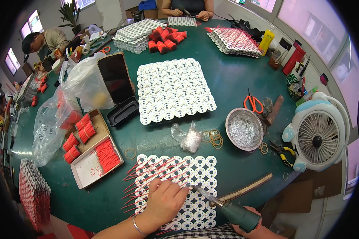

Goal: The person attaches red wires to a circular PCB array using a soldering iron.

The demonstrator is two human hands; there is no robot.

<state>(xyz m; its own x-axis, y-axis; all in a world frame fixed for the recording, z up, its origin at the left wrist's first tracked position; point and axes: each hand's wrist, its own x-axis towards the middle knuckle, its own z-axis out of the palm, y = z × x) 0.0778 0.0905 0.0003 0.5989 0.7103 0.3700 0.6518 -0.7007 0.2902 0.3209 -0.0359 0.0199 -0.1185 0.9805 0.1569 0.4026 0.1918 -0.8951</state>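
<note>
In front of me lies a panel of white round circuit boards [200,172], with thin red wires [160,167] lying across its left and upper part. My left hand [166,198] rests over the panel's middle, fingers pinched together; whatever is between the fingertips is hidden. A soldering iron [236,215] with a green handle is gripped in my right hand [251,220], which is mostly behind the handle. Its metal tip points left and meets the boards just beside my left fingertips. A wooden strip [247,187] lies by the iron's shaft.
To the left sit a box of cut red wires [79,171] and a plastic bag [52,127]. Ahead are stacked white panels [175,89]; to the right, a metal bowl [244,129], orange-handled scissors [253,103], pliers [283,153] and a fan [317,139]. Other people work at the table's far side.
</note>
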